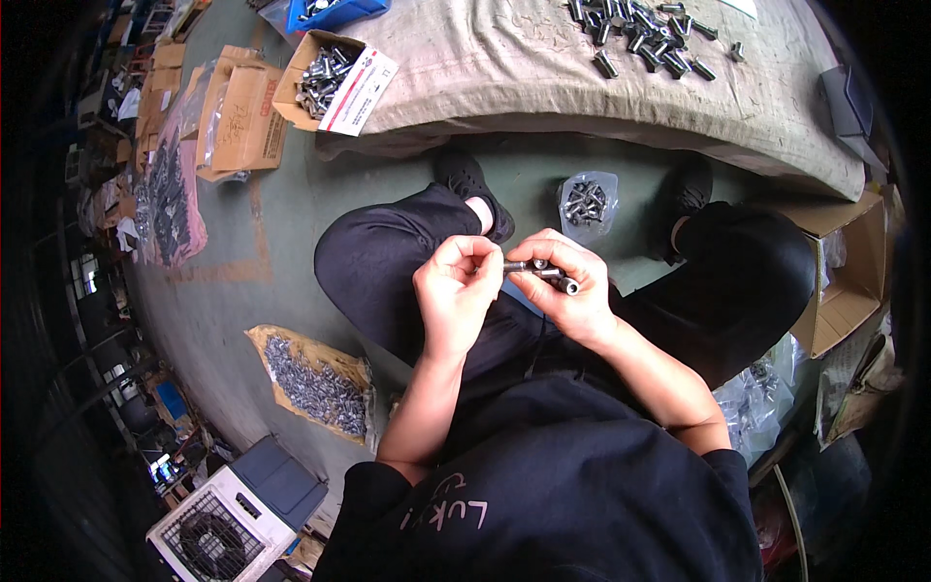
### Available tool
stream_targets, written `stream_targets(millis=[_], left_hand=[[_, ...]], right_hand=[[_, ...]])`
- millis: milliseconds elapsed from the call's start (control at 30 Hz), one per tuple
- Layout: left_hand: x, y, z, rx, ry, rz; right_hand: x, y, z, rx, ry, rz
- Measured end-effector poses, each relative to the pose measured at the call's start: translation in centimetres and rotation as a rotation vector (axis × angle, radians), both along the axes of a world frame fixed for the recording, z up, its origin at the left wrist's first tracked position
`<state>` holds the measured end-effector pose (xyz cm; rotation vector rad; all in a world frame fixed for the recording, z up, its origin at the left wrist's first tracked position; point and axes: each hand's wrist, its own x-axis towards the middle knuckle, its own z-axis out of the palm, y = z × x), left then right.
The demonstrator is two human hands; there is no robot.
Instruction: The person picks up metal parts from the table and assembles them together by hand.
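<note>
Fingers of the left hand pinch one end of a bolt; the right hand curls round several more, above the lap. A loose grip could drop them. Beyond the bolt lies a clear bag; far left, a brown carton with a white label.

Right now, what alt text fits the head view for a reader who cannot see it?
A seated person's left hand and right hand hold metal bolts together above their lap. More bolts lie on a cloth-covered bench ahead, in an open cardboard box and in a clear bag on the floor.
</note>
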<state>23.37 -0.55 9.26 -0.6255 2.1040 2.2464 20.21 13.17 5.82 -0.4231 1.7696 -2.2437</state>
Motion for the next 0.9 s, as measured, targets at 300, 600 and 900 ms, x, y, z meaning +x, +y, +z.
stream_targets(millis=[300,600,900], left_hand=[[0.1,-0.2,0.7,0.174,-0.026,-0.022],[-0.1,0.3,0.6,0.060,-0.024,-0.038],[-0.3,0.1,0.7,0.105,-0.019,0.048]], right_hand=[[-0.1,0.1,0.1,-0.116,-0.384,0.045],[-0.1,0.0,-0.2,-0.077,-0.282,0.045],[-0.1,0.1,0.2,-0.173,-0.501,0.086]])
